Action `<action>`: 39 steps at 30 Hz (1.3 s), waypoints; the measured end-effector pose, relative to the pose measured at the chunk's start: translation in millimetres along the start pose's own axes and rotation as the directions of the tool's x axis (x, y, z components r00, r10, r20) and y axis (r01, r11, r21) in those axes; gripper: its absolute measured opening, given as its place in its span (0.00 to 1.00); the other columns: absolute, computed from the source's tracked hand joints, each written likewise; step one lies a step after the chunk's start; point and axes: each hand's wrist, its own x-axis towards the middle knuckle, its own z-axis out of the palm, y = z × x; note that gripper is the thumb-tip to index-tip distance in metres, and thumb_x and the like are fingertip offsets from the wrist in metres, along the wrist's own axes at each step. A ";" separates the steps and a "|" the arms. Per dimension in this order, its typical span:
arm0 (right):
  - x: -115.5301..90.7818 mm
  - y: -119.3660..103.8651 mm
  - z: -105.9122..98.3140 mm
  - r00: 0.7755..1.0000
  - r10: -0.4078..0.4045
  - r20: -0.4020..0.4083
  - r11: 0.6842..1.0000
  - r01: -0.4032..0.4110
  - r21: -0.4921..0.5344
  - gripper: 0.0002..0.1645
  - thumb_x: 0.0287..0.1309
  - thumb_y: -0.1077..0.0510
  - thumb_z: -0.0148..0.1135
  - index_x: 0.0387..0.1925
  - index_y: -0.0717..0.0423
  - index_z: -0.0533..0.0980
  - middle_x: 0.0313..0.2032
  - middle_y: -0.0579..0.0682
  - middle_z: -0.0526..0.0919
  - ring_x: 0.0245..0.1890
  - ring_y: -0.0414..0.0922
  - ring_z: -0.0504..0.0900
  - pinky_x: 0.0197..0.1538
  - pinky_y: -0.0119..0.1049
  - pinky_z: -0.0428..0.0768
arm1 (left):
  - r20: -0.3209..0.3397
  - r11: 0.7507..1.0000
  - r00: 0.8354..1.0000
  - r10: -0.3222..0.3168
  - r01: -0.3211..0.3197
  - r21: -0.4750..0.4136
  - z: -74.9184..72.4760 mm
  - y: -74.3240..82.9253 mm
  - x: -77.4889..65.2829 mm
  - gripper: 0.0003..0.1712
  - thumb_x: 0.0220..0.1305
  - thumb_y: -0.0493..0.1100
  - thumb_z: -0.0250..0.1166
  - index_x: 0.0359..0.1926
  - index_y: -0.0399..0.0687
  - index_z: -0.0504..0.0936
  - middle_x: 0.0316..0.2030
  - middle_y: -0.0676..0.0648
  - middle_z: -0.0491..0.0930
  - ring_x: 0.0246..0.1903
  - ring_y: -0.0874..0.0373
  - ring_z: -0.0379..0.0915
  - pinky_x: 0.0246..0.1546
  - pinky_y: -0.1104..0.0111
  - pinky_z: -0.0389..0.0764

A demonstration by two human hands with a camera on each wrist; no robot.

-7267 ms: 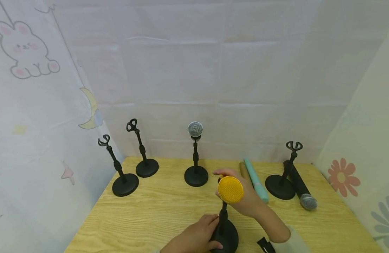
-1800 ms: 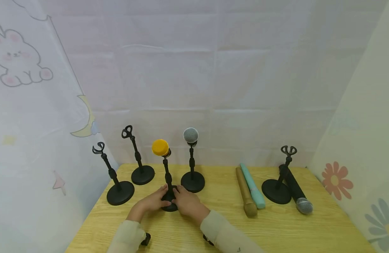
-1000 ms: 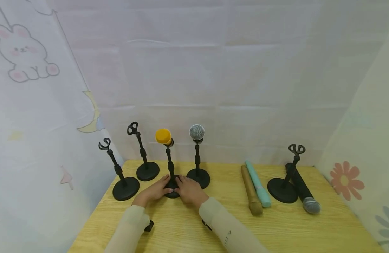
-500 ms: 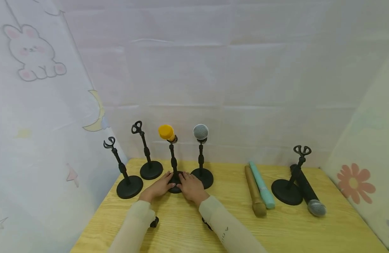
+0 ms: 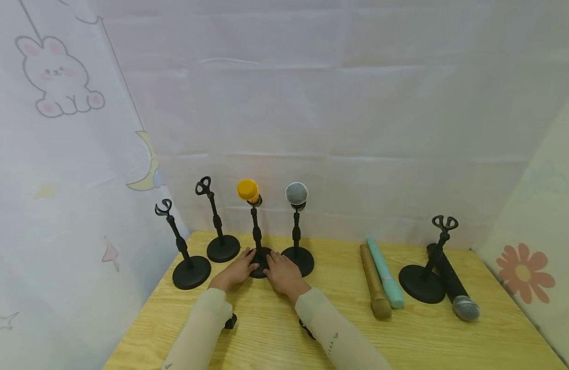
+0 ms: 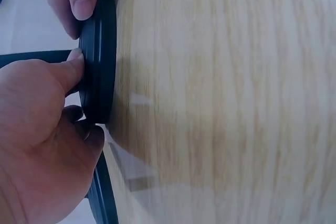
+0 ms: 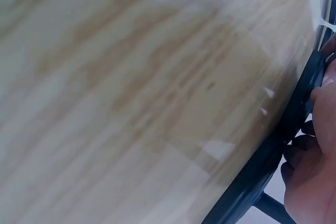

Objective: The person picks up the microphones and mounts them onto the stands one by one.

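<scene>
A black microphone stand (image 5: pixel 257 234) bearing a yellow microphone (image 5: pixel 248 190) stands upright near the back of the table. My left hand (image 5: pixel 235 270) holds the left side of its round base, thumb on top and fingers at the rim in the left wrist view. From the other side my right hand (image 5: pixel 284 275) grips the base too, fingers around its edge (image 7: pixel 302 95). Close on the right is another stand carrying a silver-headed microphone (image 5: pixel 296 194). Two stands without microphones, one in back (image 5: pixel 217 221) and one in front (image 5: pixel 180 244), are to the left.
A gold microphone (image 5: pixel 374 282) and a mint-green one (image 5: pixel 386 275) lie side by side on the wooden table (image 5: pixel 275 329). Farther right, a stand with an unfilled clip (image 5: pixel 429 262) is beside a lying black microphone (image 5: pixel 453 282). Printed cloth hangs behind and at both sides.
The stand with the yellow microphone has moved from the table's front to the back row, left of the silver-headed one. My right hand went from the yellow microphone down to the base.
</scene>
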 end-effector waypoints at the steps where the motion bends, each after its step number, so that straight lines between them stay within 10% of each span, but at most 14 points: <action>1: -0.3 0.6 -0.1 1.000 -0.005 0.000 1.000 0.005 0.001 0.35 0.78 0.40 0.44 0.77 0.52 0.62 0.77 0.50 0.60 0.76 0.45 0.59 0.76 0.42 0.59 | 0.000 1.000 1.000 0.000 0.000 0.008 0.0 -0.2 0.5 0.34 0.81 0.48 0.49 0.79 0.36 0.53 0.77 0.28 0.45 0.75 0.34 0.48 0.72 0.45 0.59; 19: -14.4 15.4 -20.7 0.987 -0.138 -0.086 0.990 0.139 0.005 0.29 0.78 0.44 0.48 0.71 0.53 0.69 0.71 0.52 0.70 0.71 0.49 0.69 0.71 0.46 0.69 | -0.124 0.998 0.990 -0.065 0.064 -0.012 -3.2 3.9 -12.2 0.35 0.80 0.51 0.53 0.76 0.33 0.60 0.76 0.30 0.54 0.75 0.33 0.50 0.71 0.42 0.59; 26: -25.3 33.9 -24.7 0.980 -0.151 -0.128 0.979 0.166 0.116 0.27 0.77 0.45 0.51 0.69 0.53 0.71 0.68 0.51 0.73 0.68 0.50 0.72 0.67 0.47 0.73 | -0.215 0.989 0.969 -0.124 0.138 0.054 -17.2 5.9 -22.4 0.30 0.78 0.47 0.56 0.71 0.32 0.67 0.69 0.31 0.65 0.70 0.34 0.58 0.68 0.43 0.65; 39: -58.1 78.7 -33.7 0.959 -0.244 -0.147 0.968 0.250 0.025 0.23 0.75 0.47 0.55 0.63 0.53 0.77 0.62 0.53 0.78 0.63 0.52 0.76 0.66 0.48 0.74 | -0.333 0.959 0.912 -0.241 0.276 0.062 -33.1 -5.1 -30.8 0.32 0.76 0.46 0.59 0.66 0.22 0.67 0.62 0.24 0.67 0.64 0.29 0.61 0.56 0.40 0.75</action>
